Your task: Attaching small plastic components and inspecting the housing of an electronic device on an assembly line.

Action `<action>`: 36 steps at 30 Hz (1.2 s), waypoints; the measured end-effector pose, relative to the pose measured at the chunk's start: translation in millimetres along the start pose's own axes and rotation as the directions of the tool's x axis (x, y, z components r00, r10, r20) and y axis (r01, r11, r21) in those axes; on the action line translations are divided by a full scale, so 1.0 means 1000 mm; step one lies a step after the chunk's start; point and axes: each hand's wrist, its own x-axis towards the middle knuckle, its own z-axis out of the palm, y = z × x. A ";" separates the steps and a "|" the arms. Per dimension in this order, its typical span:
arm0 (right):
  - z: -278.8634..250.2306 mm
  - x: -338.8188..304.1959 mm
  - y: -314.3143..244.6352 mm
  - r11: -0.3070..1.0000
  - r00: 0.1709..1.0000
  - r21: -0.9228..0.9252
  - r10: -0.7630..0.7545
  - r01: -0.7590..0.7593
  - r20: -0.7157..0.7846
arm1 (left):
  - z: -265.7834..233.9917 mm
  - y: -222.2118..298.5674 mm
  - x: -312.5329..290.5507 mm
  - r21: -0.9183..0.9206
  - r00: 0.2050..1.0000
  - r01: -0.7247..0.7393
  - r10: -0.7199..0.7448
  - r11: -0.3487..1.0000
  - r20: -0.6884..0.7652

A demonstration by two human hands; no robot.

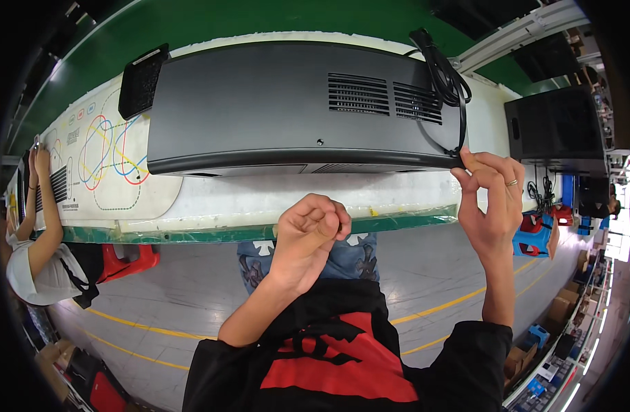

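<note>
The dark grey casing (246, 103) lay along the table (225, 199), its near right corner pinched by the right hand (492, 189). The left hand (311, 237) curled inward, contents indiscernible. Cardboard boxes (562, 309) stood rightward, contents unclear.

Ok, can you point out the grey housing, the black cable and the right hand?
Grey housing (260, 103): head view, on the plain upper panel left of the vents.
Black cable (444, 74): head view, on the bundled loops.
Right hand (492, 196): head view, on the middle of the hand.
</note>
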 end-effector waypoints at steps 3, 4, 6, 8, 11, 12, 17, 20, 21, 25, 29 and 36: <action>0.003 0.000 0.000 1.000 1.000 0.007 -0.004 0.005 -0.013 | 0.002 0.001 0.000 -0.012 1.000 0.004 -0.003 1.000 0.020; 0.004 0.000 -0.002 1.000 1.000 0.005 -0.003 0.003 -0.012 | 0.003 0.002 -0.001 -0.016 1.000 0.004 -0.004 1.000 0.015; 0.002 0.001 0.000 0.999 0.999 0.036 0.039 -0.039 -0.007 | 0.004 0.003 -0.002 -0.014 1.000 0.002 -0.002 1.000 0.012; -0.001 0.000 0.002 0.983 0.991 0.130 0.132 -0.131 0.000 | 0.001 0.002 -0.005 -0.044 0.999 -0.031 0.030 0.999 -0.028; -0.001 -0.005 0.005 0.960 0.981 0.203 0.196 -0.192 0.002 | -0.001 0.003 -0.008 -0.031 0.999 -0.030 0.029 0.999 -0.046; 0.000 -0.007 0.005 0.962 0.982 0.206 0.188 -0.180 -0.020 | -0.003 0.003 -0.009 -0.033 0.999 -0.028 0.026 0.999 -0.044; 0.002 -0.008 0.004 0.951 0.975 0.232 0.220 -0.205 -0.037 | -0.004 0.000 -0.008 -0.022 0.999 -0.017 0.016 1.000 -0.037; 0.001 -0.007 0.002 0.920 0.956 0.278 0.292 -0.276 -0.016 | -0.005 -0.002 -0.008 -0.025 0.999 -0.014 0.013 1.000 -0.035; 0.002 -0.009 0.003 0.921 0.955 0.273 0.295 -0.278 -0.022 | -0.005 -0.002 -0.008 -0.025 0.999 -0.011 0.010 1.000 -0.039; 0.000 -0.006 0.004 0.991 0.995 0.091 0.097 -0.094 -0.038 | -0.004 -0.002 -0.010 0.006 1.000 0.008 -0.008 1.000 -0.017; 0.002 -0.007 0.005 0.996 0.996 0.078 0.058 -0.054 -0.061 | -0.006 -0.002 -0.010 0.015 1.000 0.005 -0.004 1.000 -0.014; -0.003 -0.002 0.005 0.943 0.970 0.239 0.241 -0.230 -0.020 | -0.010 -0.002 -0.009 -0.020 0.997 -0.012 0.010 1.000 -0.072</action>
